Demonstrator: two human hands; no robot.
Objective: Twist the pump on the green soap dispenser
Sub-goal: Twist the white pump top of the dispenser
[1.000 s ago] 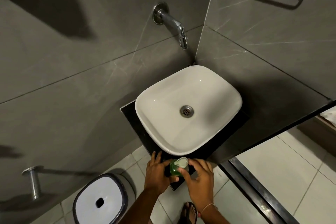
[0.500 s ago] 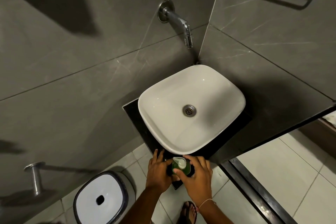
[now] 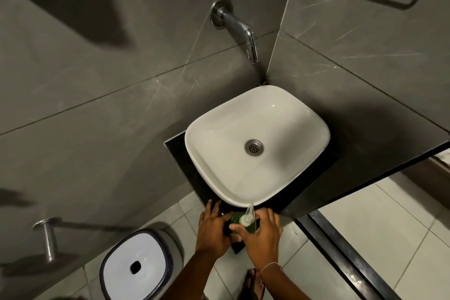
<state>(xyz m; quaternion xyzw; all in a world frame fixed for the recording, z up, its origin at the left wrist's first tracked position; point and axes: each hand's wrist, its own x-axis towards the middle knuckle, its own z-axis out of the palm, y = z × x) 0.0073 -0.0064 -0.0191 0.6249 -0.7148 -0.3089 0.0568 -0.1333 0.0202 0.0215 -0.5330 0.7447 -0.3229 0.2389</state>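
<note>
Right now the twist itself looks to be in hand: the left hand (image 3: 213, 230) is wrapped around the body of the green soap dispenser (image 3: 239, 223), steadying it, while the right hand (image 3: 264, 236) closes its fingers about the white pump (image 3: 247, 217), whose nozzle points toward the sink (image 3: 287, 178). The dispenser stands on the dark bench (image 3: 181, 153), at its near corner, just in front of the sink's rim. Next, I judge, the right hand must turn the pump while the left keeps the bottle from spinning or sliding off the edge. Grey tiled walls meet behind a chrome tap (image 3: 239, 27); a white-lidded bin (image 3: 138, 268) sits on the pale floor (image 3: 379, 226).
</note>
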